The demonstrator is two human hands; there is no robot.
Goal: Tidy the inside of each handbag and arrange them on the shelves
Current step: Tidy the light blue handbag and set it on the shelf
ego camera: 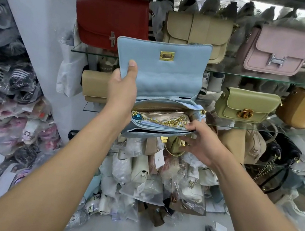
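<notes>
Two bare forearms reach up from the lower edge of the view to a light-blue quilted flap handbag (162, 81), which is held in the air in front of the glass shelves (252, 77) and rests on none of them. Its flap is pinched upright by the left hand (120, 92), thumb on the lining and fingers behind. The front right corner is gripped by the right hand (201, 142), thumb on the rim and fingers beneath. A gold chain strap (166, 120) lies coiled in the open middle compartment (a blue charm sits at its left end). The step is judged to be tucking the chain flat, and the flap is best held up until no link crosses the zip. Open room appears on the second shelf between the tan rectangular bag (94, 85) and the olive-green clasp bag (246, 105), partly hidden by the flap. The glass edges should be cleared from above.
</notes>
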